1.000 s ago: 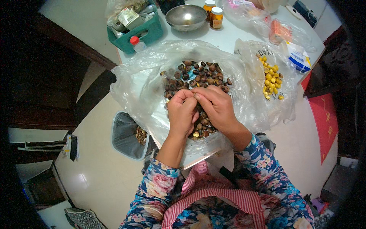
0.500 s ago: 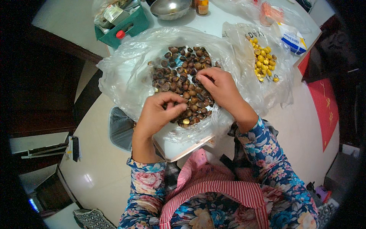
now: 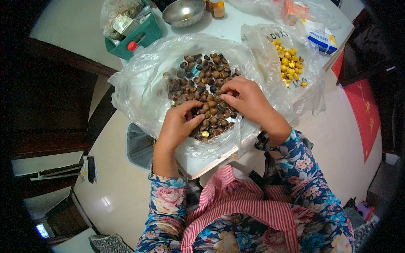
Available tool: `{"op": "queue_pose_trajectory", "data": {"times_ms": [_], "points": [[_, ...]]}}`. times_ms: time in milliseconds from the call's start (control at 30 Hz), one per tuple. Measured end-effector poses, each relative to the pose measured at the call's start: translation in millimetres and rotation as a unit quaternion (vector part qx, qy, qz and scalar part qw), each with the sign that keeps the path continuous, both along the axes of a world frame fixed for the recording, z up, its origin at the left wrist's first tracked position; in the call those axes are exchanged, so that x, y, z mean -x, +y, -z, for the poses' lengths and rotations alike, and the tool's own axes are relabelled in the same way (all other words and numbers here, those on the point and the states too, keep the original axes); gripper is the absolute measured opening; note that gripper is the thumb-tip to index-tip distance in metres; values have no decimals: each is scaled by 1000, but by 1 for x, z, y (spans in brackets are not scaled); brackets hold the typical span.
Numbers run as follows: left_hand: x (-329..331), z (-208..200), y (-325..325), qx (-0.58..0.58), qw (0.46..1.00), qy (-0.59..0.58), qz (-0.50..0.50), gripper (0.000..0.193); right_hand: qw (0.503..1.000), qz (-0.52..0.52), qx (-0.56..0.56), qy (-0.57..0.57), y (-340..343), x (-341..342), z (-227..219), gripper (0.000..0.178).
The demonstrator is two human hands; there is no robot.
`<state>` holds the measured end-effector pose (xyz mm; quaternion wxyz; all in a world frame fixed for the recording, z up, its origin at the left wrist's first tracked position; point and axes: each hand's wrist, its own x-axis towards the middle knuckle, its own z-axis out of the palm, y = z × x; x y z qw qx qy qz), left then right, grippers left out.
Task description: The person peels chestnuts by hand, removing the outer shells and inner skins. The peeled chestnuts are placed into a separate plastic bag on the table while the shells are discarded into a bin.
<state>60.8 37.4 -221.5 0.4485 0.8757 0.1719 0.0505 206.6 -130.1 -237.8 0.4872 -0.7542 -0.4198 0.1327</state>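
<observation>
A wide heap of dark brown chestnuts (image 3: 199, 89) lies on a spread clear plastic bag (image 3: 143, 71) in front of me. My left hand (image 3: 180, 120) is over the near left part of the heap, thumb and forefinger apart, their tips touching chestnuts. On the heap's right side, my right hand (image 3: 247, 101) has bent fingers, with a gap between thumb and forefinger; the tips are partly lost among the nuts. One chestnut with yellow flesh showing (image 3: 205, 133) rests at the near edge. Peeled yellow chestnuts (image 3: 290, 63) sit on another plastic bag (image 3: 265, 46) to the right.
At the far left stands a green basket (image 3: 145, 33) holding packages, beside a red-capped bottle (image 3: 133, 46). A metal bowl (image 3: 184, 12) and a small amber jar (image 3: 217, 8) are at the back. A blue-and-white packet (image 3: 321, 38) lies far right. Below the table's left edge is a bin (image 3: 139, 145).
My right hand has shifted slightly down and right on the heap. The left hand's thumb and forefinger have spread a little. The whole view has moved slightly.
</observation>
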Motion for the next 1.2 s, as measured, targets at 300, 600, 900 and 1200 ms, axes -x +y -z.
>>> {"op": "queue_pose_trajectory", "data": {"times_ms": [300,600,900,1200], "points": [[0,-2,11,258,962,-57,-71,9,975,-161,77,-132,-6,22,-9,21],[13,-16,14,510,849,-119,-61,11,960,-133,96,-225,4,34,-6,21],[40,-6,-8,122,992,-13,15,22,993,-21,-8,-118,9,25,5,24],[48,-1,-28,-101,994,-2,44,29,823,-84,-151,541,1,28,-11,25]]}}
